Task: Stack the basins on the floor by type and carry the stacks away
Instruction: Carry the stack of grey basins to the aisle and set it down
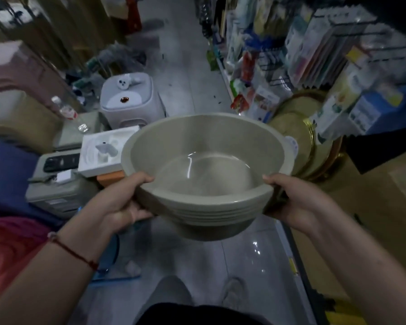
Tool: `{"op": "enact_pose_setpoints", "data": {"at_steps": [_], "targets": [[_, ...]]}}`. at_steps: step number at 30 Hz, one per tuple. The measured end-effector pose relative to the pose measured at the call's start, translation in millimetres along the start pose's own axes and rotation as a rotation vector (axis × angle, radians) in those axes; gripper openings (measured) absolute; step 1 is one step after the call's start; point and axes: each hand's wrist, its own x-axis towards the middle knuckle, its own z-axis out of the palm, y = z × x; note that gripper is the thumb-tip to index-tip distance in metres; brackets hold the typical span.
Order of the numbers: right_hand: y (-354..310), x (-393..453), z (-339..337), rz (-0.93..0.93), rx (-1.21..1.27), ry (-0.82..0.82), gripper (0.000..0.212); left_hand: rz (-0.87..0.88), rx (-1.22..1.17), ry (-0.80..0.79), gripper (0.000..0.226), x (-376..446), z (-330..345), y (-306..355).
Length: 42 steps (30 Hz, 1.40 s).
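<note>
A stack of several nested grey-green plastic basins (204,207) hangs in the air at the middle of the head view, above the tiled floor. My left hand (124,198) grips its left rim, thumb over the edge and fingers under the stacked rims. My right hand (291,198) grips the right rim in the same way. The inside of the top basin is empty and shiny. A blue basin (110,252) shows partly below my left forearm, on the floor.
A narrow shop aisle of grey tiles (188,73) runs ahead. Boxes, a white appliance (129,102) and a white tray (103,151) crowd the left side. Gold-rimmed round trays (314,141), a cardboard box (373,202) and hanging goods line the right.
</note>
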Motion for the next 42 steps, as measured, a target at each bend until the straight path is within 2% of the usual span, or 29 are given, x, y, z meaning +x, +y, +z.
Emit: {"op": "enact_pose_setpoints", "data": {"at_steps": [6,9,13,17,25,33,38,42], "targets": [[-61,72,57,0.033,-0.051,-0.064,0.038,-0.029,-0.12,0.031,0.029,63,1,58],[-90,109,94,0.03,-0.08,-0.057,0.022,-0.041,-0.163,0.046,0.026,107,1,95],[-128,160,143,0.015,-0.091,0.017,0.02,-0.086,-0.148,0.038,0.008,163,10,158],[-169,200,176,0.021,-0.054,0.056,0.009,-0.049,-0.065,0.006,0.011,210,27,226],[-248,283,219,-0.006,-0.048,0.087,0.013,-0.035,-0.035,-0.055,0.022,288,66,328],[-343,408,245,0.025,-0.069,0.022,0.011,-0.026,-0.032,0.014,0.014,378,130,415],[-423,477,258,0.038,-0.105,-0.028,0.029,0.0,-0.054,0.018,0.017,423,182,474],[-479,516,280,0.003,-0.149,-0.053,0.025,0.012,-0.12,0.028,0.019,450,208,513]]}}
